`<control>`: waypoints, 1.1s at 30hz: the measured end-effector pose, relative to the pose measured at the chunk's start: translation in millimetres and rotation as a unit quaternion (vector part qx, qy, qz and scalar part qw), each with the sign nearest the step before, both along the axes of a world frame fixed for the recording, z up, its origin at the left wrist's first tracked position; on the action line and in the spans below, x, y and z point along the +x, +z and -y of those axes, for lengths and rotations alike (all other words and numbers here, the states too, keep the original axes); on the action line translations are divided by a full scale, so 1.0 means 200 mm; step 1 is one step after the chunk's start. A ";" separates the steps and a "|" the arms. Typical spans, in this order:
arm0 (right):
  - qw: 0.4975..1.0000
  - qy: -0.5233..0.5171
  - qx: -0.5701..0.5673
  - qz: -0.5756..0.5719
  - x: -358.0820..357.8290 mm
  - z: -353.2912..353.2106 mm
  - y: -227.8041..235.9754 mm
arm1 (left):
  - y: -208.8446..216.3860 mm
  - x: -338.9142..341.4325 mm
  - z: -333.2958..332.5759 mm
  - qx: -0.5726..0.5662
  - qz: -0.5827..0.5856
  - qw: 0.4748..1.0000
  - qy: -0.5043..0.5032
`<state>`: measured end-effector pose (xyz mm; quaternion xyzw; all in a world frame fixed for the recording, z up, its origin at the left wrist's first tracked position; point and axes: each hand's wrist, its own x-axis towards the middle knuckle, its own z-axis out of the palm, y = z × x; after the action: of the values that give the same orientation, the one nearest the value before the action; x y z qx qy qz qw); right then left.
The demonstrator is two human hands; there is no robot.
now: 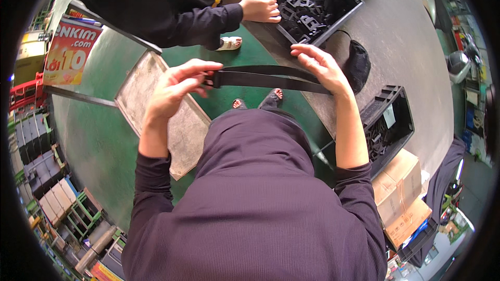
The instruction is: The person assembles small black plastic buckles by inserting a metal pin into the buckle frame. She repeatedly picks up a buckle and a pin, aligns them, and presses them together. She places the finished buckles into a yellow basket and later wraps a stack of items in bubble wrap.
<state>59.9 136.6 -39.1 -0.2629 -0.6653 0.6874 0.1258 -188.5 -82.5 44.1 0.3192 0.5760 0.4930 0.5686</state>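
A black webbing strap [271,79] runs in two bands between my hands, roughly level in front of my body. At its left end a small black buckle [214,78] sits at the fingertips of my left hand [179,84], whose fingers are closed on it. My right hand [325,70] has its fingers stretched out and apart. The strap's right end meets the side of this palm and passes out of sight behind it, so I cannot tell how it lies there. Beyond, a black crate [359,3] holds many black plastic parts [311,13].
A co-worker's hand [262,8] rests at the crate's left edge. On the grey table [411,57] are a black pouch [358,65] and another black crate [409,112]. Cardboard boxes [396,187] stand at right. A worn board [179,143] lies left, above the green floor [94,161].
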 end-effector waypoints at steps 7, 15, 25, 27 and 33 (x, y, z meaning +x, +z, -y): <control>0.979 -0.067 0.125 0.148 0.48 -0.22 -0.23 | -0.14 -0.05 0.08 -0.056 -0.159 0.986 -0.003; 0.847 0.111 0.372 0.364 0.61 -0.09 -0.46 | -0.19 -0.02 0.05 -0.059 0.084 0.994 0.047; 0.858 0.055 0.411 0.303 0.77 -0.14 -0.60 | -0.22 -0.11 0.09 0.039 -0.117 0.988 0.088; 0.862 0.049 0.413 0.289 0.79 -0.15 -0.62 | -0.24 -0.11 0.10 0.022 -0.144 0.986 0.080; 0.817 0.122 0.441 0.351 0.72 -0.14 -0.56 | -0.15 -0.01 0.12 -0.070 -0.235 0.969 0.029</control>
<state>204.3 164.6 -152.1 -0.3194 -0.9229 0.1913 -0.0984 -191.2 -105.8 13.5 0.3688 0.7353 0.3792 0.4237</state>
